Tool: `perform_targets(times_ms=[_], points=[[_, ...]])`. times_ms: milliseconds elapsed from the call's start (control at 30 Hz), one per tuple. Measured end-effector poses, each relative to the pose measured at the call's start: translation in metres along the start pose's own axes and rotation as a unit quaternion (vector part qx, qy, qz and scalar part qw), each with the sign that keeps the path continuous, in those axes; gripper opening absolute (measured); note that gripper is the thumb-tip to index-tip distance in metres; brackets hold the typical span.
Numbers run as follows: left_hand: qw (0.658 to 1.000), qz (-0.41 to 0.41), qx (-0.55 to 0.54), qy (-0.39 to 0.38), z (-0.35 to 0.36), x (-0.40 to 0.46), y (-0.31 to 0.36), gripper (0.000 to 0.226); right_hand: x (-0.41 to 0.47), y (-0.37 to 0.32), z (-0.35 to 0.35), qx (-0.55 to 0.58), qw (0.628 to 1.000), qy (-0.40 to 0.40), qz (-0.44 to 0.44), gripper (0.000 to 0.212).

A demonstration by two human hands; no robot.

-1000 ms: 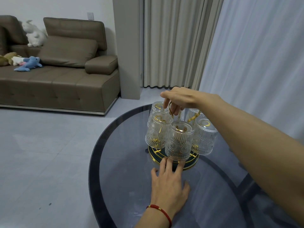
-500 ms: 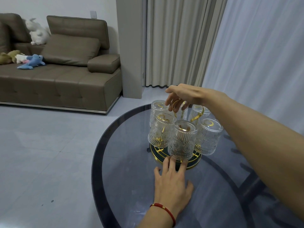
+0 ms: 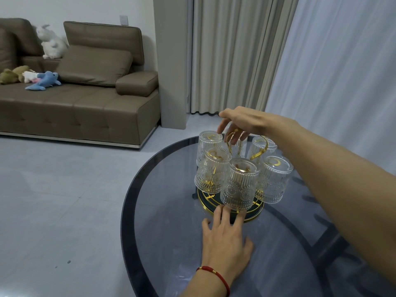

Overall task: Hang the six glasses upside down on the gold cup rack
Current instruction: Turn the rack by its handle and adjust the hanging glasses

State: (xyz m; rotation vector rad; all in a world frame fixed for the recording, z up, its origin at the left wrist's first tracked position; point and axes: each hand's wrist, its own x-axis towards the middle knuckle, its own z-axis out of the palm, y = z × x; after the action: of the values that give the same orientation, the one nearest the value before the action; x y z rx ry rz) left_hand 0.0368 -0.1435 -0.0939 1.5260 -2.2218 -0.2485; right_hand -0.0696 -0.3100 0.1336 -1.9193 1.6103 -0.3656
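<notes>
— Table [image 3: 171,243] carries what?
— Gold cup rack [image 3: 230,212] at its far edge, six glasses [image 3: 239,185] hanging inverted.
— Hands?
— Right hand [image 3: 242,123] loosely spread over the rack's top loop; left hand [image 3: 225,239] flat, splayed, fingertips touching the base.

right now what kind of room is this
Most likely a home living room. A brown sofa with soft toys on it stands against the wall, floor-length curtains hang behind, and the gold cup rack sits on a round glass table.
</notes>
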Motion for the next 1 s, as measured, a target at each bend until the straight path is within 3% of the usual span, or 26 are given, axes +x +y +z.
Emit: perform_targets(times_ms=[233,333,433,500,600,667,733,1000], points=[[1.0,-0.002,0.001,-0.012,-0.001,0.001,-0.002,0.066,-0.001,-0.008,0.004,-0.015,0.999,-0.04,-0.015,0.062],[1.0,0.0,0.003,-0.012,-0.001,0.0,-0.002,0.065,-0.008,0.001,-0.006,-0.004,0.999,0.023,-0.039,0.054],[1.0,0.001,0.007,-0.017,0.0,-0.001,-0.003,0.063,-0.021,0.024,-0.022,-0.049,0.983,0.147,-0.098,0.029],[1.0,0.002,0.009,-0.018,0.0,0.0,-0.003,0.063,-0.031,0.045,-0.032,-0.092,0.969,0.204,-0.101,0.035],[1.0,0.003,0.011,-0.016,-0.001,0.0,-0.003,0.062,-0.04,0.082,-0.044,-0.136,0.98,0.138,-0.039,0.056],[1.0,0.004,0.015,-0.015,-0.001,0.0,-0.003,0.062,-0.041,0.101,-0.046,-0.087,0.995,0.042,0.015,0.065],[1.0,0.002,0.019,-0.015,-0.001,0.0,-0.002,0.062,-0.039,0.113,-0.041,-0.023,0.999,-0.001,0.034,0.072],[1.0,0.002,0.02,-0.013,0.0,0.001,-0.003,0.06,-0.031,0.129,-0.034,-0.025,0.997,0.077,-0.003,0.077]])
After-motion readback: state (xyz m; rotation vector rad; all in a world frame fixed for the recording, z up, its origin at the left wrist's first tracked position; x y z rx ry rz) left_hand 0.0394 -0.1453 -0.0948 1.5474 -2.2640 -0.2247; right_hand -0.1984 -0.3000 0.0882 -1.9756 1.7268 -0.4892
